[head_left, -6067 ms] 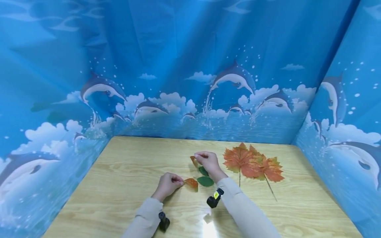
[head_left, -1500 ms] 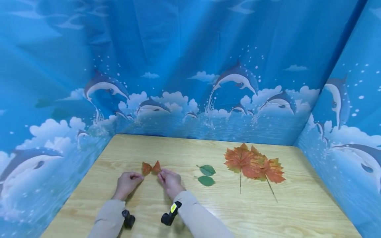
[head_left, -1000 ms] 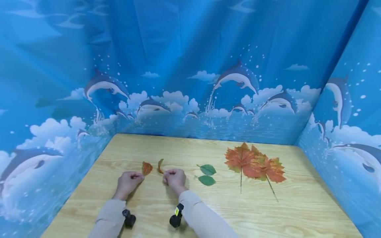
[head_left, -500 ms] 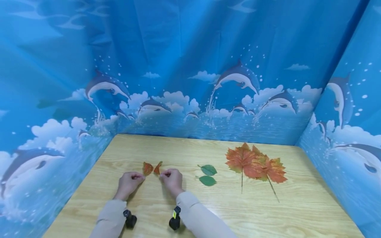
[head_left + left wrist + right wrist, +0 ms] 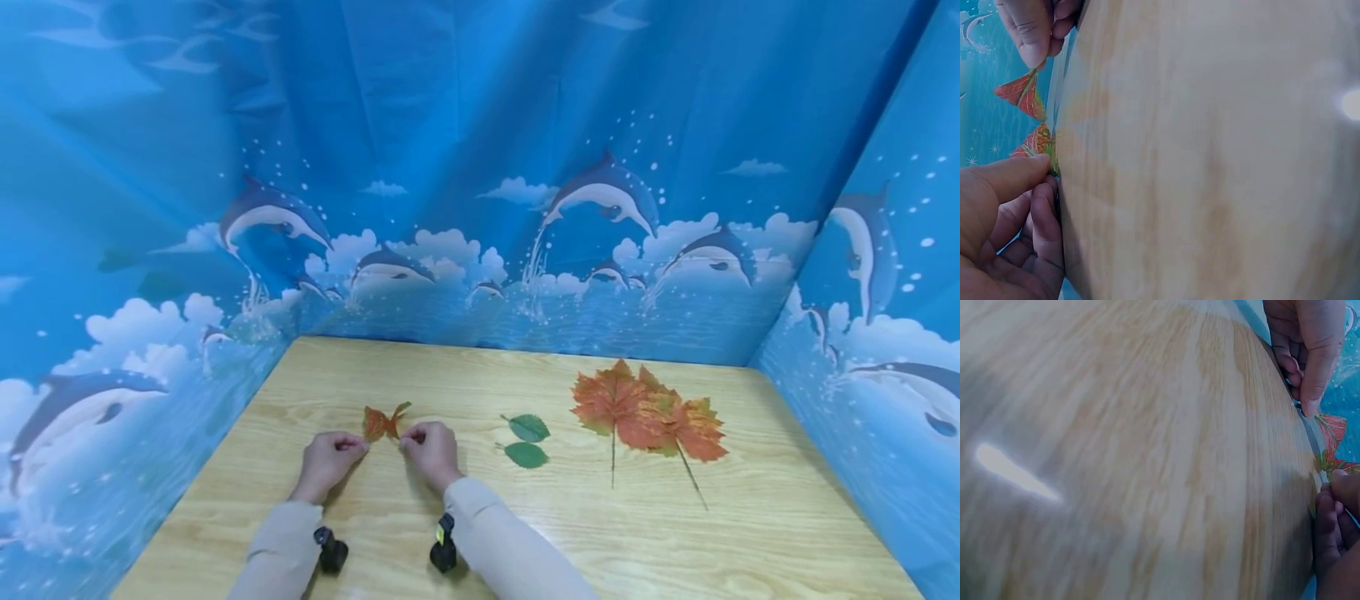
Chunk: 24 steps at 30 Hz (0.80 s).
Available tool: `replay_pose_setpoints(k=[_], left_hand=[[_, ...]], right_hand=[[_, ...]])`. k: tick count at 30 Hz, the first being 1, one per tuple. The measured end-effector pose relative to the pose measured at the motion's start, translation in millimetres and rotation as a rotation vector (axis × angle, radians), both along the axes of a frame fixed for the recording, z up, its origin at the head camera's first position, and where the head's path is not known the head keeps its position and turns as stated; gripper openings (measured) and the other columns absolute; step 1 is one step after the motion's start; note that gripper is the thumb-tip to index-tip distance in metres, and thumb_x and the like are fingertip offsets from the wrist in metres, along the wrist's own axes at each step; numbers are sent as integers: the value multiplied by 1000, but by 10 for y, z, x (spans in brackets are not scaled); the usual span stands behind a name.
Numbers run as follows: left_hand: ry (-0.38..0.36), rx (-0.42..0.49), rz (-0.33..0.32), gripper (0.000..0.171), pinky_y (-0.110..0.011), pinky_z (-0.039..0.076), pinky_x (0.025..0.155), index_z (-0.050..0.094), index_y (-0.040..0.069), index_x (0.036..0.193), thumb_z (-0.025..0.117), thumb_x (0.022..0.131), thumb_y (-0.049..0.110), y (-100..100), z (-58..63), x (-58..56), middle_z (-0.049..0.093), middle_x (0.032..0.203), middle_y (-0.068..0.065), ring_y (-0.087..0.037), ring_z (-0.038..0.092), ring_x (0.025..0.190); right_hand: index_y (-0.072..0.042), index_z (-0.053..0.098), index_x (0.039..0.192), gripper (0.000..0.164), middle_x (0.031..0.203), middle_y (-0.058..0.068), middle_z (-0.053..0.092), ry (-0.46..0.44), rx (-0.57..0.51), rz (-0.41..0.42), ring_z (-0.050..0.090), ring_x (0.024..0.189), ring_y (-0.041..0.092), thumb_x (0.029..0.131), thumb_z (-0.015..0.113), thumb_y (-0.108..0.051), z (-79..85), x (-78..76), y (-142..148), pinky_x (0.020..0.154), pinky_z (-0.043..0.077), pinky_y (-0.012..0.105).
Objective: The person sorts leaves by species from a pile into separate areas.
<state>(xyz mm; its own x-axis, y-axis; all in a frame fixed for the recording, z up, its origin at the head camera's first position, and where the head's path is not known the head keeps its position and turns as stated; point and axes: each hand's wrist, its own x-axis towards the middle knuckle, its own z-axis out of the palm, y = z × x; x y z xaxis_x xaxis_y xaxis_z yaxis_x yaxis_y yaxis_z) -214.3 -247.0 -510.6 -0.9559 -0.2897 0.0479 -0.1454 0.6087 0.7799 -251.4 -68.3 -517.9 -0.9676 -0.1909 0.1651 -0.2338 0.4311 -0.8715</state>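
Note:
In the head view my left hand (image 5: 330,462) pinches the stem end of a small orange-red leaf (image 5: 373,423) between thumb and fingers. Just right of it, my right hand (image 5: 432,454) pinches a second orange-red leaf (image 5: 398,419), its blade curled and seen partly edge-on. The two blades meet or overlap in this view, low over the table. The left wrist view shows both red leaves, the right hand's leaf (image 5: 1022,94) above and the left hand's leaf (image 5: 1039,140) below, its stem hidden by the thumb.
Two green leaves, one (image 5: 529,427) above the other (image 5: 527,455), lie right of my hands on the wood-grain table (image 5: 675,542). Several large orange maple leaves (image 5: 615,400) with stems overlap farther right. A blue dolphin-print curtain (image 5: 465,167) encloses the back and sides.
Both hands have carried the orange leaves leftward, away from the green ones. Over the last second the right hand turned its leaf and brought it closer to the left one; the left hand hardly moved.

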Motion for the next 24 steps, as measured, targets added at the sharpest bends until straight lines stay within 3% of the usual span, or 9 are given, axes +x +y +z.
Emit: replay_pose_setpoints(k=[17, 24], left_hand=[[-5, 1, -5, 12, -29, 46, 69, 73, 0, 87, 74, 82, 11, 10, 5, -4, 70, 79, -6, -12, 58, 71], [4, -18, 4, 11, -28, 46, 68, 73, 1, 85, 74, 82, 11, 13, 6, 16, 70, 78, -6, -11, 58, 70]], right_hand=[[-5, 74, 76, 3, 71, 0, 70, 78, 42, 5, 58, 63, 2, 78, 74, -7, -33, -16, -17, 62, 46, 17], [-5, 74, 78, 4, 71, 0, 70, 66, 55, -2, 56, 62, 1, 76, 76, -8, -35, 3, -29, 61, 45, 17]])
